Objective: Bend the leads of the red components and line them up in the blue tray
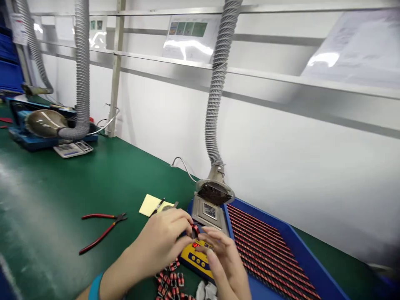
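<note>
Over a yellow and blue device with a red display, my two hands are close together. My left hand, with a blue band on its wrist, has its fingers bent around a small red and black part. Facing it, my right hand has curled fingers near the same part; whether it touches the part is unclear. Below my hands lies a pile of small red and black parts. A blue tray on the right holds many rows of similar parts.
Red-handled pliers lie on the green table, left of yellow paper. Behind the device, an extraction hose hangs above a metal plate. A second hose and blue equipment stand at the far left. White crumpled material lies at the bottom.
</note>
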`<move>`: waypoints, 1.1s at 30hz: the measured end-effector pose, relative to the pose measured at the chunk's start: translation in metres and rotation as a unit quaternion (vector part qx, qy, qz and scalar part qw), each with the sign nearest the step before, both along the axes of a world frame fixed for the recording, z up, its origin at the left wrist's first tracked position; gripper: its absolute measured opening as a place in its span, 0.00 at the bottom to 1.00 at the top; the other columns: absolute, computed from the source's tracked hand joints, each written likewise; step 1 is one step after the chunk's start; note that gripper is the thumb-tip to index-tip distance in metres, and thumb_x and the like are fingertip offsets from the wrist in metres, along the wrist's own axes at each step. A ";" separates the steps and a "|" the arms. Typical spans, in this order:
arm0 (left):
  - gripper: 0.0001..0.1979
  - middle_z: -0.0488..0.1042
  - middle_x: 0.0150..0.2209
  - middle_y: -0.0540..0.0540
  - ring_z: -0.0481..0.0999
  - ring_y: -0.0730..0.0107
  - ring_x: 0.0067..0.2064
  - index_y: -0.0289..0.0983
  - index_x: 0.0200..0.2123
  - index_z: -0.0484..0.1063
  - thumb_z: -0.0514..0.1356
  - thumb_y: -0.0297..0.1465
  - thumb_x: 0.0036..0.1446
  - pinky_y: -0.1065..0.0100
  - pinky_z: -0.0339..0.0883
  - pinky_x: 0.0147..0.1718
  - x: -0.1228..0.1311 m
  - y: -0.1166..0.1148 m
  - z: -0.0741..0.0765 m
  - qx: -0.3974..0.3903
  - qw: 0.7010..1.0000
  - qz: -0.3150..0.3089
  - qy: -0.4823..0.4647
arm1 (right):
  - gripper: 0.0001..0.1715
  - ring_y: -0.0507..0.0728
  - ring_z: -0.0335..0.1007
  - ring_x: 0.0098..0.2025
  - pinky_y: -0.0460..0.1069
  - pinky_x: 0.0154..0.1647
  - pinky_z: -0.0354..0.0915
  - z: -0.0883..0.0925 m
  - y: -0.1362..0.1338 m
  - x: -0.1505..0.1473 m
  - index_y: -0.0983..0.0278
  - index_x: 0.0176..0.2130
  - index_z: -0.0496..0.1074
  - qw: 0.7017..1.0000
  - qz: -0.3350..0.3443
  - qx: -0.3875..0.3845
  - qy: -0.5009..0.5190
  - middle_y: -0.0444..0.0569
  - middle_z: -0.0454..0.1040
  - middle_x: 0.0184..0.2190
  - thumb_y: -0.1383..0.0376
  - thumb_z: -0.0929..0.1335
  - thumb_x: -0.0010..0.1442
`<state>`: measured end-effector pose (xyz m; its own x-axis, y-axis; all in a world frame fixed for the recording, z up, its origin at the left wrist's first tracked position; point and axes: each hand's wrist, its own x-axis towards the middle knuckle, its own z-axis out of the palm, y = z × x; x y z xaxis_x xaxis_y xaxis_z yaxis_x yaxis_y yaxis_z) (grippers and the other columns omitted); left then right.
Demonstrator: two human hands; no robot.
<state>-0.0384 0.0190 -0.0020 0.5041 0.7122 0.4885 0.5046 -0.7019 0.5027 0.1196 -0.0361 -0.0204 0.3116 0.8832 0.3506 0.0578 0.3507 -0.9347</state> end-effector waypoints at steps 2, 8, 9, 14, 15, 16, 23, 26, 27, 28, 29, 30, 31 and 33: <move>0.06 0.76 0.41 0.47 0.74 0.65 0.43 0.38 0.33 0.70 0.55 0.23 0.60 0.67 0.66 0.41 0.015 -0.011 0.003 0.025 0.998 -0.030 -0.042 | 0.12 0.57 0.73 0.43 0.47 0.43 0.70 -0.007 0.010 -0.001 0.58 0.36 0.75 0.994 0.044 -0.004 0.099 0.48 0.75 0.40 0.55 0.74 0.53; 0.11 0.75 0.43 0.49 0.72 0.64 0.46 0.41 0.41 0.71 0.62 0.26 0.54 0.67 0.65 0.45 0.020 -0.013 0.004 -0.179 0.966 -0.093 -0.164 | 0.10 0.54 0.73 0.38 0.47 0.40 0.70 -0.025 0.017 0.014 0.60 0.32 0.75 0.975 0.086 -0.024 0.204 0.45 0.75 0.34 0.61 0.77 0.50; 0.11 0.74 0.44 0.49 0.71 0.64 0.47 0.42 0.42 0.72 0.63 0.27 0.53 0.68 0.65 0.46 0.019 -0.010 0.005 -0.218 0.950 -0.105 -0.195 | 0.11 0.55 0.73 0.39 0.47 0.40 0.70 -0.026 0.016 0.012 0.60 0.32 0.75 0.974 0.082 -0.031 0.209 0.45 0.75 0.34 0.61 0.77 0.49; 0.05 0.74 0.30 0.48 0.72 0.71 0.34 0.36 0.28 0.77 0.64 0.31 0.53 0.72 0.66 0.36 0.027 0.000 -0.003 -0.343 0.836 -0.125 -0.410 | 0.13 0.52 0.72 0.38 0.43 0.39 0.69 -0.024 0.015 -0.011 0.59 0.32 0.78 0.968 0.040 -0.052 0.243 0.44 0.76 0.33 0.59 0.79 0.46; 0.07 0.74 0.28 0.48 0.71 0.72 0.30 0.35 0.27 0.76 0.65 0.33 0.53 0.72 0.65 0.31 0.030 0.001 -0.006 -0.368 0.808 -0.119 -0.444 | 0.13 0.51 0.72 0.37 0.43 0.39 0.69 -0.023 0.014 -0.015 0.59 0.32 0.78 0.964 0.043 -0.054 0.259 0.43 0.76 0.33 0.60 0.79 0.45; 0.09 0.74 0.26 0.48 0.70 0.73 0.28 0.35 0.26 0.75 0.65 0.35 0.52 0.73 0.65 0.28 0.034 0.000 -0.009 -0.389 0.785 -0.111 -0.469 | 0.13 0.51 0.72 0.37 0.43 0.39 0.69 -0.022 0.014 -0.017 0.58 0.32 0.78 0.958 0.055 -0.056 0.275 0.43 0.76 0.33 0.60 0.79 0.45; 0.12 0.76 0.29 0.53 0.73 0.76 0.35 0.38 0.28 0.74 0.66 0.41 0.52 0.76 0.67 0.41 0.027 0.008 -0.008 -0.350 0.711 -0.023 -0.609 | 0.14 0.48 0.73 0.30 0.41 0.36 0.71 -0.013 0.010 -0.017 0.58 0.30 0.77 0.930 0.118 -0.073 0.341 0.41 0.75 0.32 0.61 0.80 0.42; 0.09 0.79 0.34 0.49 0.74 0.72 0.40 0.38 0.34 0.78 0.68 0.35 0.50 0.73 0.66 0.44 0.017 0.013 -0.005 -0.363 0.754 -0.050 -0.546 | 0.15 0.48 0.75 0.32 0.42 0.38 0.71 -0.010 0.011 -0.017 0.57 0.31 0.77 0.924 0.100 -0.078 0.362 0.40 0.76 0.34 0.61 0.80 0.42; 0.10 0.80 0.37 0.47 0.75 0.69 0.42 0.38 0.36 0.79 0.68 0.33 0.49 0.71 0.67 0.45 0.017 0.013 -0.005 -0.380 0.777 -0.081 -0.495 | 0.15 0.48 0.75 0.33 0.42 0.39 0.72 -0.011 0.011 -0.017 0.57 0.31 0.77 0.923 0.092 -0.078 0.366 0.40 0.76 0.34 0.61 0.80 0.42; 0.10 0.80 0.39 0.46 0.76 0.67 0.44 0.37 0.37 0.80 0.68 0.31 0.49 0.70 0.67 0.46 0.018 0.012 -0.005 -0.396 0.793 -0.115 -0.448 | 0.14 0.49 0.75 0.34 0.42 0.39 0.72 -0.013 0.012 -0.018 0.56 0.31 0.77 0.923 0.085 -0.076 0.368 0.40 0.77 0.34 0.62 0.80 0.43; 0.09 0.80 0.41 0.45 0.76 0.65 0.46 0.38 0.37 0.80 0.67 0.30 0.49 0.68 0.67 0.46 0.020 0.009 -0.006 -0.410 0.797 -0.143 -0.420 | 0.14 0.49 0.75 0.34 0.42 0.38 0.72 -0.016 0.012 -0.019 0.56 0.32 0.77 0.924 0.078 -0.074 0.368 0.41 0.77 0.34 0.62 0.80 0.43; 0.07 0.80 0.40 0.45 0.76 0.64 0.45 0.38 0.34 0.81 0.67 0.31 0.50 0.67 0.68 0.46 0.024 0.006 -0.007 -0.421 0.790 -0.157 -0.418 | 0.14 0.49 0.75 0.35 0.42 0.38 0.72 -0.019 0.012 -0.020 0.57 0.32 0.77 0.926 0.073 -0.070 0.364 0.41 0.77 0.33 0.62 0.80 0.44; 0.05 0.81 0.37 0.45 0.77 0.64 0.43 0.37 0.31 0.81 0.67 0.31 0.50 0.67 0.69 0.45 0.029 0.003 -0.008 -0.430 0.773 -0.155 -0.440 | 0.14 0.50 0.76 0.35 0.43 0.38 0.72 -0.022 0.013 -0.021 0.57 0.33 0.77 0.930 0.068 -0.066 0.356 0.41 0.77 0.32 0.63 0.80 0.44; 0.06 0.80 0.30 0.47 0.78 0.69 0.36 0.37 0.26 0.80 0.69 0.34 0.49 0.67 0.70 0.43 0.037 -0.002 -0.010 -0.442 0.728 -0.123 -0.509 | 0.13 0.51 0.76 0.38 0.44 0.40 0.72 -0.027 0.013 -0.022 0.56 0.33 0.77 0.937 0.070 -0.060 0.337 0.42 0.78 0.34 0.62 0.79 0.45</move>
